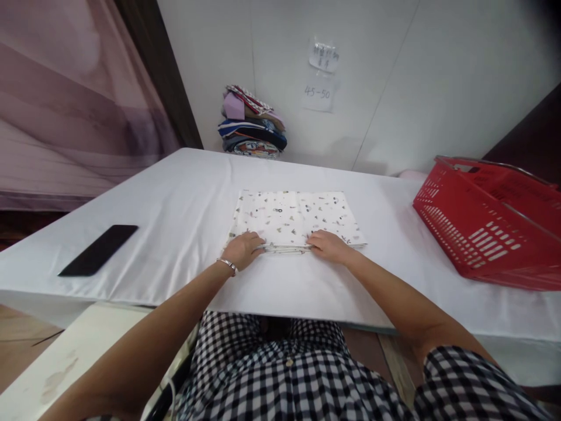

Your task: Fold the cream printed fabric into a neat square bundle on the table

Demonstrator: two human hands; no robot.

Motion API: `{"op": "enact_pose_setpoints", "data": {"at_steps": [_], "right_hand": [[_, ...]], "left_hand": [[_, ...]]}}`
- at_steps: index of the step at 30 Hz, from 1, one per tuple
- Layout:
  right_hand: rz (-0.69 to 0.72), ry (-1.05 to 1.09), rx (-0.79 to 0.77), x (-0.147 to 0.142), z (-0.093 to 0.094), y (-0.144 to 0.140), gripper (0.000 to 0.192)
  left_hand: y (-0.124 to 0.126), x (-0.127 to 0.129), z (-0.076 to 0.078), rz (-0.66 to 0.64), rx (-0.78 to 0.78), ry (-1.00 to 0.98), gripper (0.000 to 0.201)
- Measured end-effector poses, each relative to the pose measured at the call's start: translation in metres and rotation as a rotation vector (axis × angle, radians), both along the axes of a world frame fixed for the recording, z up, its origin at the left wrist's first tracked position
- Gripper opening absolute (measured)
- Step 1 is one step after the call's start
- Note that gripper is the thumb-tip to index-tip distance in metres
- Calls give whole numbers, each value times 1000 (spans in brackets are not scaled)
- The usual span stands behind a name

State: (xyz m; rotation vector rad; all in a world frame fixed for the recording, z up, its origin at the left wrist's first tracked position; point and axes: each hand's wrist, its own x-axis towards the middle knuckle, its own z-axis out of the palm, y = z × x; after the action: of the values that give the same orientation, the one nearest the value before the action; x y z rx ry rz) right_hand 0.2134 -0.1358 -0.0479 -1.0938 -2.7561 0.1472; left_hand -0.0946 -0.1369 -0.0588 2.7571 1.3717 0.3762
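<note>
We see a table (pixel 175 199) covered with white cloth. On it lie a folded printed cloth (pixel 293 219) in the middle, a black phone (pixel 99 249) at left, a red basket (pixel 491 219) at right, and a pile of folded clothes (pixel 252 124) at the far edge by the wall.

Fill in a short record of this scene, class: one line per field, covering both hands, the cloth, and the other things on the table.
left hand: on the near left edge of the printed cloth
right hand: on the near right edge of the same cloth
cloth: folded, flat on the white table
phone: black, far left on the table
basket: red, on the right
folded fabrics: stacked by the wall
</note>
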Motion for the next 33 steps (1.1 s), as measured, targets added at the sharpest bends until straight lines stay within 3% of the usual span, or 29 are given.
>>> {"op": "enact_pose_setpoints", "data": {"at_steps": [11, 21, 33], "right_hand": [[-28, -230, -38, -9, 8, 5, 19], [-18, -274, -17, -11, 15, 3, 17], [-113, -73, -89, -8, 14, 2, 25]], "left_hand": [[2, 3, 7, 43, -91, 12, 29], [-1, 9, 6, 58, 14, 79, 27], [-3, 11, 3, 83, 30, 71, 29]]}}
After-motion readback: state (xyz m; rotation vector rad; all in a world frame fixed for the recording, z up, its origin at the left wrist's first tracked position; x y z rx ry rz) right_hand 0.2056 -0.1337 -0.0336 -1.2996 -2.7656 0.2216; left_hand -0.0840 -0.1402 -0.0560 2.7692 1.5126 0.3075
